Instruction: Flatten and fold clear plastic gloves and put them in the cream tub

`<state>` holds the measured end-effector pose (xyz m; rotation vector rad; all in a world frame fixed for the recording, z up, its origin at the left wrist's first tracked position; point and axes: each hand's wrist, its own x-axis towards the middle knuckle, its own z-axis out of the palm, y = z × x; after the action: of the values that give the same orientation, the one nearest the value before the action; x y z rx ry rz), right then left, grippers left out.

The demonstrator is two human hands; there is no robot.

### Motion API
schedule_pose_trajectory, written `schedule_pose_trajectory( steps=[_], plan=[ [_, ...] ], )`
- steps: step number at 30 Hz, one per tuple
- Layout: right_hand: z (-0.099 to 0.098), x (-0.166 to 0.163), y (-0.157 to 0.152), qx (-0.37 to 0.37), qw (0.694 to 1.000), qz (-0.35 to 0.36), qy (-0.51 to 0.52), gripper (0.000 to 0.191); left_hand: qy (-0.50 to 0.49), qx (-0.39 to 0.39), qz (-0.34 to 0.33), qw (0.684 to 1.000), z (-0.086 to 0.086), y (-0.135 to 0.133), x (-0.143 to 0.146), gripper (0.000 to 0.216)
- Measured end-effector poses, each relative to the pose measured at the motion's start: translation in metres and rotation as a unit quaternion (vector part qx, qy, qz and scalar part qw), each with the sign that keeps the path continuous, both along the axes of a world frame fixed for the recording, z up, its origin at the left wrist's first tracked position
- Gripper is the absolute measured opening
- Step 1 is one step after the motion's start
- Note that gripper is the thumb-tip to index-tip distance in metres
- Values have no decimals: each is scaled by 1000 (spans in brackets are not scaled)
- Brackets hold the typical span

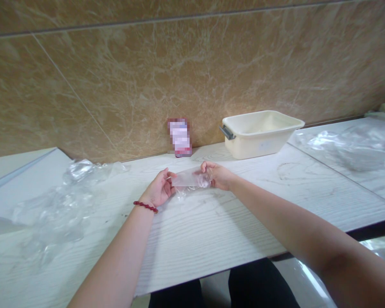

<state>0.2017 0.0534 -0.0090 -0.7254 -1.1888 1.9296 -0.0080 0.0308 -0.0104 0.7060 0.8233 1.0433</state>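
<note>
Head view: a translucent plastic pouch lay between the two hands, above the middle of the white table, and spanned the gap from one to the other. Its upper part appeared flat and milky; the lower edge and right end were clear, loose and crinkled.

The left grip was closed on the left end of the pouch, thumb and index finger meeting at its edge, the remaining fingers curled just below. The right grip was closed on the right end, fingertips at the upper corner and crumpled film bunched against the fingers. Whether the pouch's underside touched the table could not be told. A dark red bead bracelet circled the left wrist.

Behind the hands, a phone-shaped object, its face pixelated, leaned against the brown marbled wall. A cream bin with a grey handle stood to the right of it, near the wall and beyond the right grip. Crumpled clear film was spread on the left; a second heap of clear film lay at far right.
</note>
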Motion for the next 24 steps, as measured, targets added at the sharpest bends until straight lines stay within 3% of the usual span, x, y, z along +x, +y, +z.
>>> schedule_pose_trajectory(
  steps=[5,10,24],
  plan=[
    [1,-2,-1,18,999,-21,-18,13,23,28,28,999,-2,-1,5,8],
    [-1,-5,-1,64,994,-71,-57,9,45,61,29,997,-1,-3,8,24],
    [-12,-6,7,143,980,-116,-79,4,90,39,-23,995,-4,-3,9,18]
  ],
)
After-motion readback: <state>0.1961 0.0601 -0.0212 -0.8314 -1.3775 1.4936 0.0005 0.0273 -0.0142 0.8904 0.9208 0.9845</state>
